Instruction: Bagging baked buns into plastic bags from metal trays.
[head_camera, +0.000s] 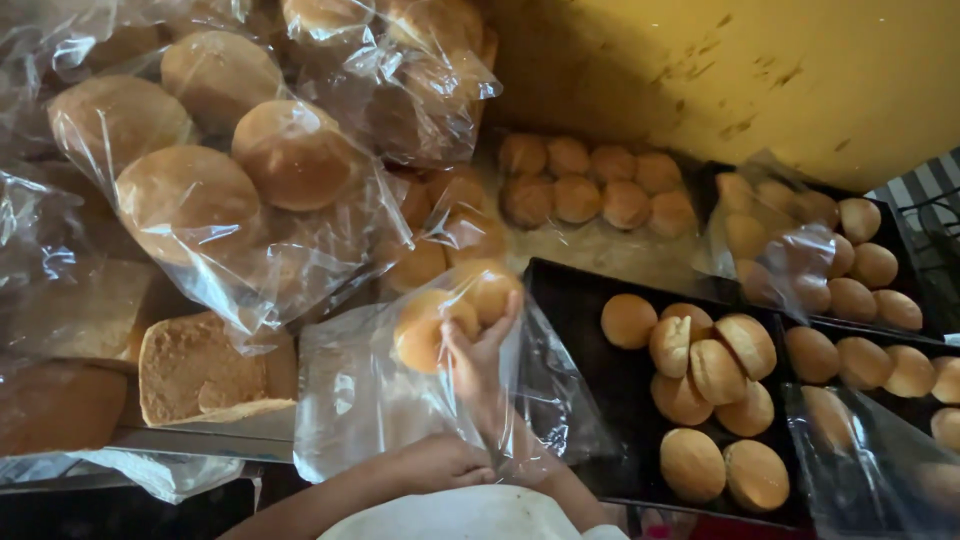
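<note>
A clear plastic bag (360, 400) lies open toward me in the lower middle, with two round golden buns (425, 330) at its far end. My right hand (482, 372) is inside the bag, fingers up against the buns and cupping the right one (488, 285). At the bag's mouth, my left hand (440, 462) pinches the plastic shut between its fingers. Just right of the bag stands a black tray (572, 330) with several loose buns (715, 372).
Filled bags of large buns (230, 160) are piled at the left above a cut loaf (200, 370). More buns (590, 185) lie at the back by a yellow wall. Further black trays (865, 300) with buns and loose plastic stand at the right.
</note>
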